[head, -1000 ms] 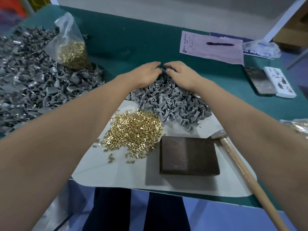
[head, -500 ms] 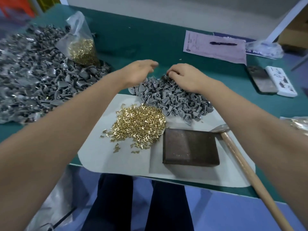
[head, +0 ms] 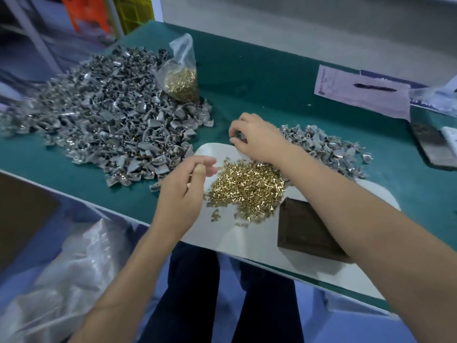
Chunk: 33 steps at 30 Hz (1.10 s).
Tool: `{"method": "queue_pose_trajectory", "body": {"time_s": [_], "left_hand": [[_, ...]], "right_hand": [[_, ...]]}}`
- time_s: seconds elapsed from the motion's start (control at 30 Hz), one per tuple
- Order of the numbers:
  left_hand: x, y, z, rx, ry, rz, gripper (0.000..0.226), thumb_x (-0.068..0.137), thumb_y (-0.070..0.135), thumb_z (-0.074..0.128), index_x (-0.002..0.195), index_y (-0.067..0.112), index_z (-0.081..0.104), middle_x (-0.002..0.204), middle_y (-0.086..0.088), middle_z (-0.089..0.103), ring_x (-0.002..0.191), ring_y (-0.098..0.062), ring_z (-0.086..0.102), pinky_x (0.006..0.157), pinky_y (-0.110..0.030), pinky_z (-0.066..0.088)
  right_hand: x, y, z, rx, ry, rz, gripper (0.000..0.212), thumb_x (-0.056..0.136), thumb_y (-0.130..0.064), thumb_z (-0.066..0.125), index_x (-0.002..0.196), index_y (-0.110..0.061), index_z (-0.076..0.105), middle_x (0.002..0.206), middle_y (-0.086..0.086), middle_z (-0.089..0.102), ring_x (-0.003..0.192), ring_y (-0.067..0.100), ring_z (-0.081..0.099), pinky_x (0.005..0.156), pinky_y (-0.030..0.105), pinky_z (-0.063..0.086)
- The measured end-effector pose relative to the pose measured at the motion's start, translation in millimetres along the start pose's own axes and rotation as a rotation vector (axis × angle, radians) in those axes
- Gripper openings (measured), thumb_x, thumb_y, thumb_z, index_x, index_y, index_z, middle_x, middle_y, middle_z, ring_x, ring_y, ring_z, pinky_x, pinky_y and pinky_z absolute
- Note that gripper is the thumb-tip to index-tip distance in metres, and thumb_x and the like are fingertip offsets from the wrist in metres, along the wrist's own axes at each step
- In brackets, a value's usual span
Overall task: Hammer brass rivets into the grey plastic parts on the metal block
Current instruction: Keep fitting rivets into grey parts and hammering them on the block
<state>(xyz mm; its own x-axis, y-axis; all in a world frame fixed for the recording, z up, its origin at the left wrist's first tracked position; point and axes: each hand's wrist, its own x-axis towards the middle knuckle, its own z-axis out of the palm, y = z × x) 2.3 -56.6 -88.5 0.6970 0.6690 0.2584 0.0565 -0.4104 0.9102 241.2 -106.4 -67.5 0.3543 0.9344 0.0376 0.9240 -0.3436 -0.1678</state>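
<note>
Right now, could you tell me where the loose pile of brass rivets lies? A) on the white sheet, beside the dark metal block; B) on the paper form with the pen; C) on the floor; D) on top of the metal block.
A: the loose brass rivets lie heaped on the white sheet, just left of the dark metal block, whose visible top is bare.

A workshop: green bench (head: 259, 78) heaped with grey parts (head: 103, 125) and rivets (head: 247, 186).

A green-topped bench with a pale edge (head: 74, 194) stands against a plain grey wall (head: 296, 28). Beyond its far left corner are an orange plastic frame (head: 84, 13) and a yellow crate (head: 133, 11). Below lies a bluish floor (head: 37, 243).
</note>
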Motion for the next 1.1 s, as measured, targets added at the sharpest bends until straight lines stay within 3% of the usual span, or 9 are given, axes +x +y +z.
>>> {"method": "queue_pose_trajectory", "body": {"time_s": [0.13,0.2,0.33,0.43,0.57,0.67,0.83,1.0,1.1], "left_hand": [[-15.2,-10.0,-0.2,0.057,-0.050,0.006,0.028,0.102,0.021,0.043,0.111,0.032,0.067,0.096,0.018,0.071,0.081,0.009,0.061,0.066,-0.005,0.039],[-18.9,-12.4,-1.3,0.057,-0.044,0.007,0.027,0.101,0.020,0.044,0.111,0.029,0.068,0.095,0.017,0.071,0.084,0.007,0.063,0.068,-0.005,0.039],[-20.8,-11.4,-1.6,0.044,-0.002,0.026,0.027,0.102,0.015,0.045,0.109,0.025,0.068,0.092,0.014,0.071,0.061,0.010,0.052,0.055,-0.005,0.034],[-21.7,-10.5,-1.9,0.018,0.007,0.006,0.027,0.101,0.020,0.043,0.107,0.032,0.067,0.092,0.015,0.071,0.054,-0.003,0.051,0.048,-0.013,0.035],[-20.7,-10.3,-9.0,-0.037,0.050,-0.033,0.029,0.101,0.026,0.040,0.109,0.029,0.068,0.096,0.014,0.072,0.076,-0.034,0.063,0.067,-0.049,0.051],[-21.7,-8.0,-18.3,-0.108,0.103,-0.049,0.030,0.103,0.020,0.039,0.113,0.024,0.068,0.098,0.013,0.071,0.096,-0.014,0.067,0.084,-0.039,0.055],[-32.4,-8.5,-35.1,-0.112,0.093,-0.088,0.022,0.101,0.022,0.053,0.120,0.028,0.063,0.103,0.012,0.069,0.099,-0.011,0.066,0.084,-0.025,0.053],[-55.2,0.4,-40.3,-0.211,-0.162,-0.142,0.040,0.095,0.026,0.066,0.131,0.041,0.057,0.116,0.014,0.069,0.106,-0.010,0.067,0.090,-0.023,0.051],[-66.4,1.7,-45.6,-0.308,-0.167,-0.136,0.039,0.092,0.019,0.067,0.129,0.028,0.064,0.116,0.009,0.072,0.108,-0.010,0.068,0.092,-0.022,0.053]], "right_hand": [[-10.9,11.1,-3.6,-0.026,-0.030,-0.007,0.013,0.101,-0.031,0.054,0.108,-0.025,0.063,0.112,0.000,0.055,0.109,0.021,0.051,0.084,0.032,0.037],[-16.6,13.6,-7.9,-0.035,-0.056,-0.011,0.010,0.101,-0.029,0.054,0.106,-0.024,0.062,0.109,-0.001,0.054,0.108,0.021,0.051,0.086,0.034,0.041],[-30.4,18.9,-17.1,-0.060,-0.087,0.018,0.006,0.101,-0.028,0.054,0.100,-0.026,0.059,0.103,-0.003,0.053,0.102,0.020,0.053,0.089,0.041,0.049],[-42.6,24.5,-21.4,-0.066,-0.094,0.036,0.005,0.100,-0.027,0.053,0.096,-0.029,0.056,0.102,-0.002,0.055,0.099,0.019,0.054,0.090,0.043,0.051],[-57.1,31.9,-25.5,-0.085,-0.091,0.081,0.006,0.100,-0.027,0.056,0.099,-0.026,0.061,0.110,0.000,0.054,0.112,0.023,0.052,0.097,0.041,0.046],[-65.0,25.2,-30.7,-0.055,0.035,0.124,0.007,0.098,-0.033,0.063,0.099,-0.029,0.069,0.127,0.003,0.051,0.129,0.027,0.038,0.111,0.047,0.032],[-80.8,-37.3,-39.1,0.350,0.180,0.144,0.004,0.096,-0.036,0.068,0.096,-0.035,0.072,0.098,-0.004,0.062,0.097,0.014,0.051,0.086,0.032,0.041],[-111.5,-117.0,-22.4,0.804,-0.007,0.175,0.010,0.088,-0.023,0.080,0.096,-0.025,0.076,0.083,-0.005,0.073,0.072,0.010,0.066,0.072,0.031,0.056],[-120.0,-136.8,-7.0,1.048,-0.085,0.283,0.016,0.085,-0.014,0.082,0.094,-0.013,0.068,0.076,0.003,0.074,0.064,0.013,0.065,0.060,0.035,0.055]]}}
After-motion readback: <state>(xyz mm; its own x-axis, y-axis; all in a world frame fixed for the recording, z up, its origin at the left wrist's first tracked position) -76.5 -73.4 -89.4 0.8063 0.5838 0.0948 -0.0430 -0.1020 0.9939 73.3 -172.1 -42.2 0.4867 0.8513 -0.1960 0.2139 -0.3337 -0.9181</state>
